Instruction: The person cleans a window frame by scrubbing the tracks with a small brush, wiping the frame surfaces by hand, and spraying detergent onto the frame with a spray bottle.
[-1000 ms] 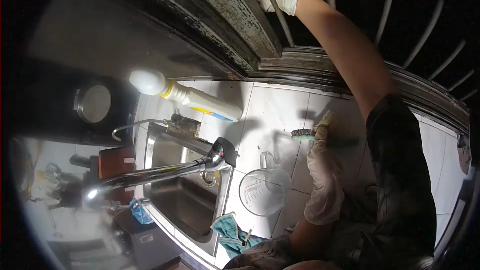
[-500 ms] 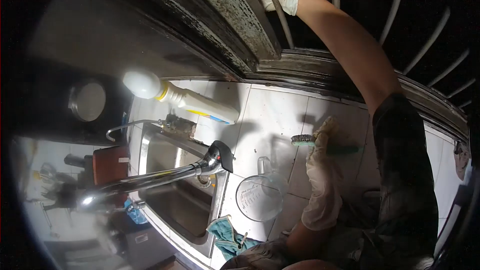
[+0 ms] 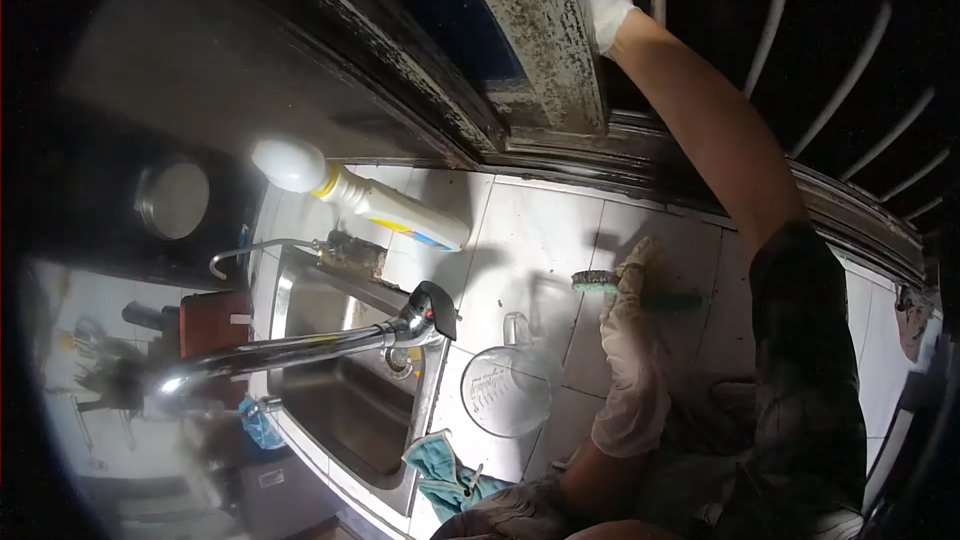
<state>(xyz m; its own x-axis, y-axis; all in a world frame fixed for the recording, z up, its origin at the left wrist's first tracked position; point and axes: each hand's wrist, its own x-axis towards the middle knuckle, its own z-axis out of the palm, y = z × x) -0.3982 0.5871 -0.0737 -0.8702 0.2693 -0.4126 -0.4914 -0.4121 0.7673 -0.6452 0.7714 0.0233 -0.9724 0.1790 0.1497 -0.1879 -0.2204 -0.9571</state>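
Observation:
My left hand (image 3: 630,315), in a pale glove, is closed around a scrubbing brush (image 3: 594,281) with dark bristles and a green handle, over the white tiles. At the top, my right hand (image 3: 606,18), also gloved, is against the edge of a worn, peeling window frame (image 3: 550,35). Its fingers are hidden behind that frame. A clear measuring jug (image 3: 506,392) stands left of my left hand. Farther left lies a white bottle (image 3: 405,212) with a yellow and blue label.
A steel sink (image 3: 350,410) with a chrome faucet (image 3: 290,352) is at the left. A teal cloth (image 3: 445,470) lies by its corner. Curved metal bars (image 3: 775,15) cross the dark opening at upper right. A red-brown box (image 3: 213,323) is beyond the sink.
The window frame has shifted right together with my right hand, and a dark blue area now shows beside it. My left hand still holds the brush; the view has shifted slightly.

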